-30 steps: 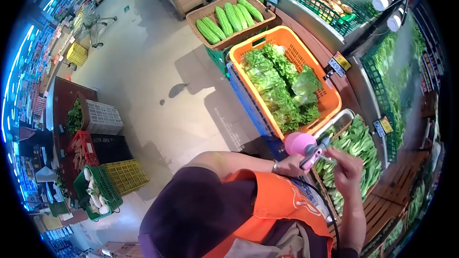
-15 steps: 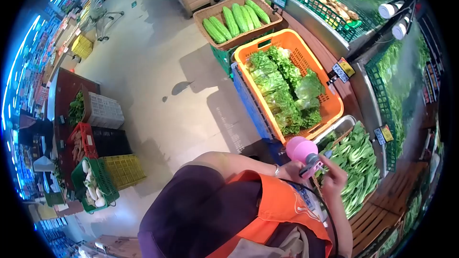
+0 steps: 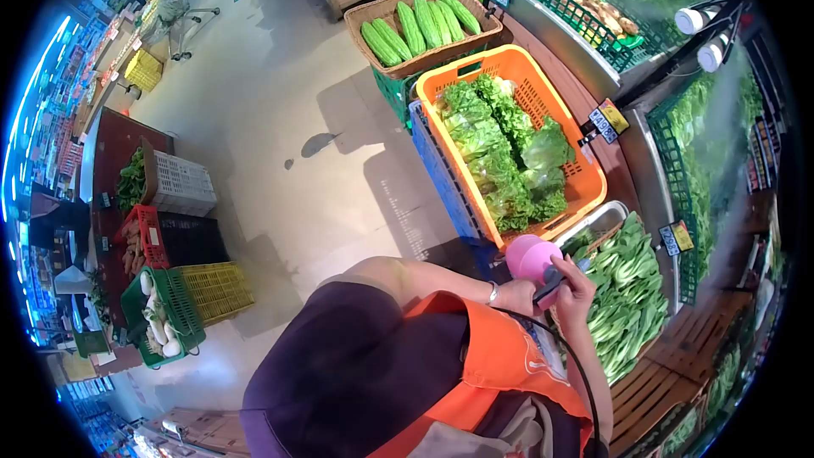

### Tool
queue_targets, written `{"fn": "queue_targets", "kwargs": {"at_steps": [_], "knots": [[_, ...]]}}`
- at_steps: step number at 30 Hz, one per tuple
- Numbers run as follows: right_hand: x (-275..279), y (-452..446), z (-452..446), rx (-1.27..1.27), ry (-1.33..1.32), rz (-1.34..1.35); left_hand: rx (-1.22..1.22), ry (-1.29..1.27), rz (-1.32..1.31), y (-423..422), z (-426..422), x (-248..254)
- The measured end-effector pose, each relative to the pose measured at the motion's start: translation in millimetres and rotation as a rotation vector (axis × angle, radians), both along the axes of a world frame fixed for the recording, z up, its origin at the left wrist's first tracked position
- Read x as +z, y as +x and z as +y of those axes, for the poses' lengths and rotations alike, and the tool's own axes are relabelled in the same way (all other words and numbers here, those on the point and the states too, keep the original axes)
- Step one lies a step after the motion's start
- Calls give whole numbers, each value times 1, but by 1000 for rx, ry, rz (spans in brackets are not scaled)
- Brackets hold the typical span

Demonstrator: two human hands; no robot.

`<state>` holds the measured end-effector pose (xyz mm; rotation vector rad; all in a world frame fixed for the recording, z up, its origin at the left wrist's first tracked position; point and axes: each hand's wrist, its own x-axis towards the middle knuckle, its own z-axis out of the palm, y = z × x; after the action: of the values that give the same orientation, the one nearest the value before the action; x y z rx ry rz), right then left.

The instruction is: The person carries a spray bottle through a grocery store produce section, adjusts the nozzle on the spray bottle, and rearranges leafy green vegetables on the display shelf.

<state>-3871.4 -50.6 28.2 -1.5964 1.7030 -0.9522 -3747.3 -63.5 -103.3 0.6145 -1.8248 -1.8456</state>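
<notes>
Pink and smooth-shelled, the round-bodied handheld device (image 3: 532, 259) is located right of centre in the lower half of the frame, by the lower corner of the orange crate (image 3: 585, 182) that holds leaf lettuce (image 3: 466, 140). Support side: the left hand (image 3: 514, 298), with a bracelet (image 3: 493, 292) at the wrist, closes around the lower part; most of its fingers are hidden. Working side: the right hand (image 3: 577, 290) has its fingers bent at the dark fitting (image 3: 547, 291); whether they pinch it cannot be told. Step in hand, as judged: two-handed handling of the fitting. Next-move requirement, as judged: a steady left hold while the right fingers work. Appearance: bulbous pink body, dark fitting at lower right; exact type not determinable. Stalked leafy greens (image 3: 632, 297) lie to the right.
</notes>
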Motion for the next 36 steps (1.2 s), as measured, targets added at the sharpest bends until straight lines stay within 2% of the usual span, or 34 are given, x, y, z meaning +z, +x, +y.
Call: {"fn": "queue_targets", "kwargs": {"at_steps": [1, 2, 3, 4, 7, 9, 10, 11, 15, 16, 19, 20, 23, 24, 26, 27, 29, 30, 31, 34, 36], "knots": [[6, -3, 1, -44, 154, -132, 3, -6, 42, -3, 1, 1], [29, 3, 2, -124, 120, -263, 5, -13, 81, -4, 0, 2], [51, -2, 5, -92, 69, -284, 8, -14, 117, -5, -2, 3], [75, -6, 8, -80, -2, -327, -103, 0, 59, 6, -13, 20], [111, -14, 16, -97, -56, -364, -82, 5, -64, 1, -13, 22], [87, -22, 10, 89, -235, -14, -91, 32, 46, 0, -12, 16], [63, -24, 11, 136, -188, 62, -81, 35, 70, 0, -10, 16], [44, -18, 10, 114, -197, 65, -71, 39, 91, 2, -8, 16], [5, 1, 11, 95, -236, 207, -154, -17, -141, 3, -1, 15], [0, 2, 10, 94, -243, 247, -227, 11, -118, 4, -4, 22], [0, -4, 9, 49, -184, 232, -271, -31, -140, -4, -6, 18], [-3, -5, 11, -2, -149, 72, -114, -84, -65, -16, 5, -7], [55, 0, 21, -161, 31, -189, -67, -59, 186, -4, 0, -1], [74, -3, 24, -124, -40, -195, -84, -173, 106, -5, -6, 5], [110, -15, 32, -23, -140, -125, -58, -148, 81, -4, -5, 9], [107, -12, 32, 4, -200, -173, -39, -136, 71, -4, -6, 13], [91, -21, 35, 172, -275, 80, -120, -107, 104, 1, -10, 20], [92, -14, 31, 193, -268, 288, -104, -91, 105, -11, -3, -4], [70, -11, 28, 190, -249, 281, -94, -74, 104, -21, 8, -30], [32, -10, 23, 259, -277, 354, -254, -61, 60, -15, 9, -42], [3, -10, 21, 260, -289, 391, -181, -31, 31, -19, 26, -52]]}}
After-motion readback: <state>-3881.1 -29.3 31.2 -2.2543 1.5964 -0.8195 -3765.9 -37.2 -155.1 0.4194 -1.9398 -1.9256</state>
